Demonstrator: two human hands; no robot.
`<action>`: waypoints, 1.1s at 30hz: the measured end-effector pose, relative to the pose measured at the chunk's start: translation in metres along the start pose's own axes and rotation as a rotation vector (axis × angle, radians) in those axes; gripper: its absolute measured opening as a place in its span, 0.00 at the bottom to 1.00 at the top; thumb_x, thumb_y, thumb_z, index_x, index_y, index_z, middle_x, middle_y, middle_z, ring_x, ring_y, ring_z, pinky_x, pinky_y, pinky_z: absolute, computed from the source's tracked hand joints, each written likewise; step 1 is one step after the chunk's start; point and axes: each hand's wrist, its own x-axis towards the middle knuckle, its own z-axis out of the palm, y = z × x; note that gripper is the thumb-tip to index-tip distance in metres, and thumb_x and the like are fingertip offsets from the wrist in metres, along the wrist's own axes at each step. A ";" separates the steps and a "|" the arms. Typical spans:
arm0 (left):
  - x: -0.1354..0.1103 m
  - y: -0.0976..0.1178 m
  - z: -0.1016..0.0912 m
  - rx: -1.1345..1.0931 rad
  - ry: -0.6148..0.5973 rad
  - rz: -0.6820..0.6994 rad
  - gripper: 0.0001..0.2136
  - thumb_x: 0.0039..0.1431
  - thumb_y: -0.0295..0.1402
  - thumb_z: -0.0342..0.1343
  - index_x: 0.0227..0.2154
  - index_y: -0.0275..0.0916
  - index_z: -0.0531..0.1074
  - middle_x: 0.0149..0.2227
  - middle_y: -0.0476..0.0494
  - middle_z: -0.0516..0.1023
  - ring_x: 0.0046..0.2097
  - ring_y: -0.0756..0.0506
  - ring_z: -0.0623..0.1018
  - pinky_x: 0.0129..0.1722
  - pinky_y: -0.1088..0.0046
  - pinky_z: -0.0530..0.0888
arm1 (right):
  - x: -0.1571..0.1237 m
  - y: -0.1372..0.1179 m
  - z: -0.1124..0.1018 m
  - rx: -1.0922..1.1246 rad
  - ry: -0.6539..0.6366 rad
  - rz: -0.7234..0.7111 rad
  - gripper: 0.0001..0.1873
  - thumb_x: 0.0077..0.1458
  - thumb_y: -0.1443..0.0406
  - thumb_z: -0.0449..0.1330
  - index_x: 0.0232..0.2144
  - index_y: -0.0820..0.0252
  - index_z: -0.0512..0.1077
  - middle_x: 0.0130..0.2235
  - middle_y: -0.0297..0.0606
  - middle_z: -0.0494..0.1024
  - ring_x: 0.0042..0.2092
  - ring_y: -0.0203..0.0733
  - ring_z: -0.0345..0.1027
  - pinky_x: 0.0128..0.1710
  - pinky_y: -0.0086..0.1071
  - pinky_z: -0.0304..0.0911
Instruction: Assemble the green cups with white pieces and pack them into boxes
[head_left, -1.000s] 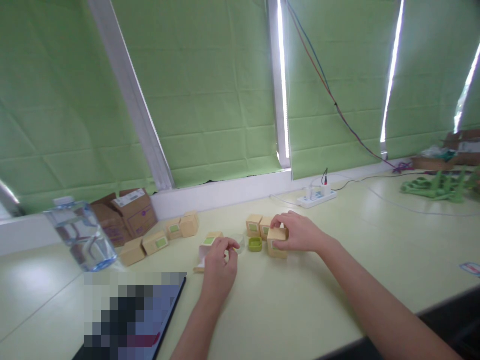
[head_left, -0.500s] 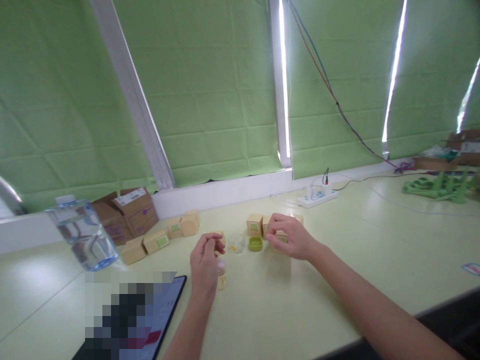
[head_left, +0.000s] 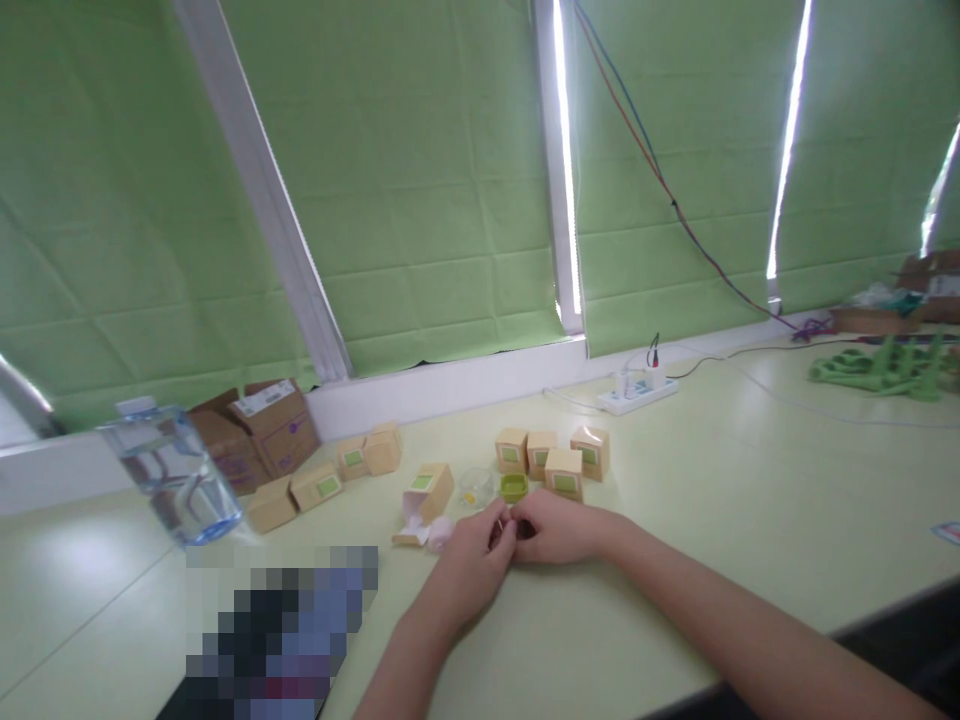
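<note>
- Both hands meet on the desk [head_left: 675, 520], just in front of the green cap [head_left: 513, 487]. I'll use that cap as the ref pt.
- Left hand [head_left: 474, 562]: fingers curled in, tips pressed up against the right hand's tips. Looks like a pinch on sth tiny, but can't tell what, it's hidden betw the fingers.
- Right hand [head_left: 556, 528]: also curled, knuckles up, resting on the desk, fingertips touching the left ones. Can't tell if it holds anything.
- Clear round dish [head_left: 475, 486] w/ a yellow bit inside sits just left of the cap.
- Open small box [head_left: 424, 497] lies tipped over further left of the cap, flap open, w/ a pale pink wad [head_left: 439, 531] at its mouth, just beside the left hand.
- Four closed tan boxes [head_left: 553, 457] w/ green labels cluster right behind and right of the cap, not touched by either hand.
- More tan boxes [head_left: 322, 481] in a loose row well left of the cap, near the water bottle [head_left: 174, 474] and brown cartons [head_left: 259, 425].
- White power strip [head_left: 637, 393] far behind the cap, by the wall.
</note>
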 end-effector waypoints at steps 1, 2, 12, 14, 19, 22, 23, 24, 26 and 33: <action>0.000 0.000 0.000 0.001 -0.002 0.001 0.09 0.63 0.34 0.45 0.28 0.40 0.64 0.28 0.50 0.72 0.31 0.47 0.70 0.32 0.72 0.62 | 0.000 0.000 0.000 0.004 0.000 0.000 0.07 0.53 0.64 0.59 0.27 0.63 0.72 0.24 0.31 0.71 0.26 0.33 0.62 0.24 0.24 0.53; 0.000 -0.001 -0.001 0.003 -0.001 0.001 0.10 0.63 0.35 0.45 0.28 0.40 0.64 0.28 0.50 0.72 0.31 0.47 0.70 0.32 0.72 0.62 | 0.000 -0.001 0.000 0.009 0.000 0.000 0.07 0.53 0.64 0.59 0.28 0.63 0.73 0.25 0.31 0.71 0.26 0.33 0.62 0.24 0.24 0.53; 0.005 -0.003 -0.032 0.049 0.136 0.003 0.13 0.63 0.37 0.46 0.26 0.39 0.67 0.25 0.50 0.71 0.30 0.47 0.70 0.32 0.72 0.63 | -0.004 -0.009 -0.003 0.031 0.018 0.016 0.06 0.54 0.66 0.59 0.33 0.63 0.74 0.27 0.32 0.74 0.27 0.31 0.63 0.24 0.23 0.53; 0.007 0.000 -0.046 0.101 0.097 -0.003 0.14 0.63 0.38 0.46 0.25 0.39 0.67 0.24 0.51 0.70 0.29 0.48 0.70 0.31 0.73 0.62 | -0.004 -0.009 -0.005 0.038 0.017 0.016 0.07 0.53 0.66 0.59 0.34 0.63 0.75 0.29 0.33 0.75 0.28 0.32 0.64 0.25 0.22 0.54; -0.001 0.009 -0.073 0.306 -0.125 -0.021 0.10 0.61 0.36 0.47 0.30 0.41 0.71 0.25 0.50 0.73 0.31 0.46 0.72 0.33 0.72 0.63 | -0.005 -0.009 -0.009 0.036 0.022 0.028 0.08 0.54 0.64 0.60 0.35 0.61 0.75 0.29 0.33 0.77 0.28 0.32 0.65 0.25 0.23 0.55; -0.013 0.007 -0.078 0.389 -0.246 -0.125 0.08 0.60 0.33 0.48 0.31 0.40 0.71 0.27 0.47 0.75 0.32 0.45 0.74 0.32 0.72 0.64 | -0.006 -0.011 -0.010 0.035 0.006 0.040 0.08 0.54 0.64 0.60 0.35 0.62 0.75 0.30 0.34 0.77 0.28 0.32 0.66 0.25 0.23 0.55; -0.016 0.006 -0.078 0.420 -0.270 -0.163 0.08 0.60 0.33 0.48 0.31 0.40 0.71 0.28 0.46 0.76 0.32 0.45 0.75 0.32 0.72 0.64 | -0.006 -0.011 -0.010 0.038 0.002 0.040 0.08 0.54 0.64 0.60 0.35 0.62 0.75 0.30 0.34 0.77 0.28 0.32 0.66 0.25 0.23 0.55; -0.020 0.005 -0.076 0.460 -0.283 -0.198 0.08 0.60 0.33 0.47 0.31 0.40 0.70 0.30 0.44 0.77 0.33 0.44 0.76 0.32 0.72 0.64 | -0.006 -0.011 -0.009 0.043 0.000 0.037 0.07 0.54 0.65 0.60 0.35 0.62 0.75 0.30 0.34 0.77 0.28 0.32 0.66 0.25 0.23 0.55; -0.025 0.001 -0.070 0.549 -0.284 -0.253 0.08 0.61 0.34 0.47 0.32 0.39 0.70 0.32 0.42 0.77 0.34 0.43 0.77 0.33 0.71 0.65 | -0.006 -0.010 -0.008 0.058 0.001 0.028 0.07 0.53 0.65 0.60 0.35 0.62 0.75 0.30 0.34 0.77 0.29 0.33 0.66 0.25 0.22 0.55; -0.032 -0.009 -0.045 0.738 -0.215 -0.288 0.12 0.64 0.31 0.41 0.43 0.37 0.68 0.34 0.35 0.77 0.37 0.38 0.79 0.33 0.67 0.67 | -0.006 -0.008 -0.006 0.073 0.005 0.020 0.06 0.53 0.66 0.59 0.33 0.62 0.75 0.30 0.34 0.77 0.29 0.33 0.67 0.25 0.22 0.55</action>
